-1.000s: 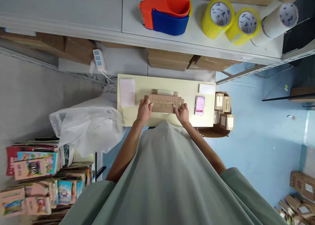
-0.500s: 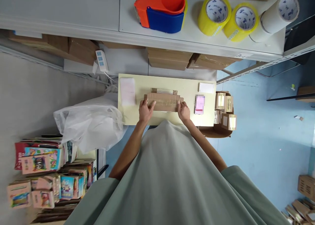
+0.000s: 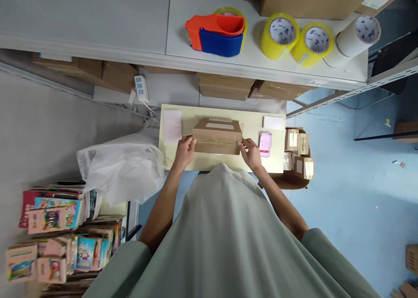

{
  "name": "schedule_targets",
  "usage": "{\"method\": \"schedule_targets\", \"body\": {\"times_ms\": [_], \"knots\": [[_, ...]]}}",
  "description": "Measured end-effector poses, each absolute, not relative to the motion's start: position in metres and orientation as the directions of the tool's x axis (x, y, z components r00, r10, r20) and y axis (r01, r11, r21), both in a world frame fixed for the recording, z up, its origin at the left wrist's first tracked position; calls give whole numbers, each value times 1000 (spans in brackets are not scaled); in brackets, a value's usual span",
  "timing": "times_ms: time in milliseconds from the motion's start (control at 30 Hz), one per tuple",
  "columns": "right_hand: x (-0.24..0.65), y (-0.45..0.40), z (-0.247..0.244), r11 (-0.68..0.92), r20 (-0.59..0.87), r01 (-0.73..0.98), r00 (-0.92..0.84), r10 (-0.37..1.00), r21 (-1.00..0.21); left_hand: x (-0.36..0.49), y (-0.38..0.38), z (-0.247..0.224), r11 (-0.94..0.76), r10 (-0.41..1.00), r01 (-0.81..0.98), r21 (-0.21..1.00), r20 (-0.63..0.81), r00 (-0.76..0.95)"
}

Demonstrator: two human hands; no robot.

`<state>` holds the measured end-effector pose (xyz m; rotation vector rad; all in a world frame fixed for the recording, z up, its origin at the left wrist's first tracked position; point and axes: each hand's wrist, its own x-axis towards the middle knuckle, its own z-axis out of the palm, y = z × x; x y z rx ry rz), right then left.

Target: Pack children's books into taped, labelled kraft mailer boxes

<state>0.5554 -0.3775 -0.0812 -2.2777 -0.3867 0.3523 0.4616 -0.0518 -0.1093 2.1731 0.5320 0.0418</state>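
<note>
A brown cardboard box (image 3: 217, 137) with clear tape along its near side and a white label on its upper face rests on the pale yellow table (image 3: 209, 162). My left hand (image 3: 185, 150) pinches the box's left end, thumb on the near side. At the right end, my right hand (image 3: 251, 153) has its thumb and fingers closed on the box's edge. Right of the box lies a phone with a pink screen (image 3: 264, 144), and behind it a small white box (image 3: 273, 122). A pinkish-white sheet (image 3: 172, 126) is at the table's left.
The shelf (image 3: 130, 45) above holds an orange-blue tape dispenser (image 3: 217, 35), yellow tape rolls (image 3: 280, 36) and white rolls (image 3: 359, 36). A plastic bag (image 3: 120, 167) and stacked books (image 3: 55, 219) are left. Small boxes (image 3: 304, 167) fill a carton at right.
The box has tipped, so its labelled face now shows more. Both hands have moved outward to its ends. The whole view has shifted slightly.
</note>
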Motion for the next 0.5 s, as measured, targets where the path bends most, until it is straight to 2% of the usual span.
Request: {"method": "schedule_targets", "body": {"times_ms": [100,200,300,400,500], "knots": [[559,-390,-68,-656,-105,170,928,358,-735,456,-52,-105,-513,394,339,788,-135,909],[562,-397,-76,-666,-137,124,935,326,-736,455,-61,-118,-453,378,354,818,-183,907],[560,-399,-95,-684,-269,13,914,304,-729,451,-75,-143,-388,372,437,812,-296,880],[553,-401,-110,-749,-449,-122,858,251,-651,439,-87,-168,-338,367,532,776,-412,834],[551,-405,-119,-780,-569,-197,788,235,-594,429,-90,-183,-276,359,590,758,-488,795]]}}
